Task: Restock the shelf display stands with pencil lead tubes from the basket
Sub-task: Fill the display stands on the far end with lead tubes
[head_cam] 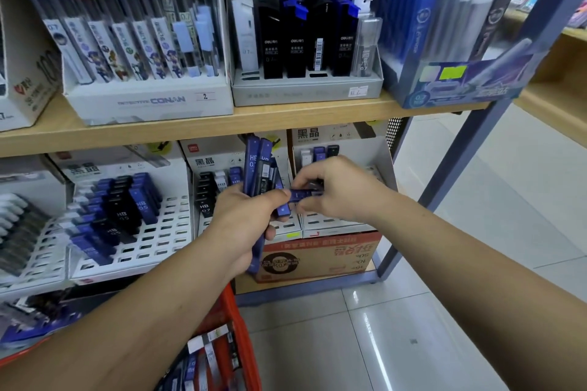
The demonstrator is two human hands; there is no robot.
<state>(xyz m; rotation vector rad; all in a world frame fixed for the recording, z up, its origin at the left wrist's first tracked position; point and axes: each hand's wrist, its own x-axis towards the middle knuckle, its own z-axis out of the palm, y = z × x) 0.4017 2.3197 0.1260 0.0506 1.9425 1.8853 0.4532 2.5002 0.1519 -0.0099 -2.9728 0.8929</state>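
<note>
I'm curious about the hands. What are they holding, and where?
Left hand grips a bunch of tubes around the middle; right hand pinches one blue tube by its end.

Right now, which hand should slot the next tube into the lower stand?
Right, probably. The right hand pinches one blue tube in front of the display stand; the left hand grips the bundle of tubes.

Blue tubes [255, 168]; red basket [235, 320]; white stands [165, 232].

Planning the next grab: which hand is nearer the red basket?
Left. The left hand grips a bundle of tubes above the red basket; the right hand is higher and farther right, pinching one blue tube.
</note>
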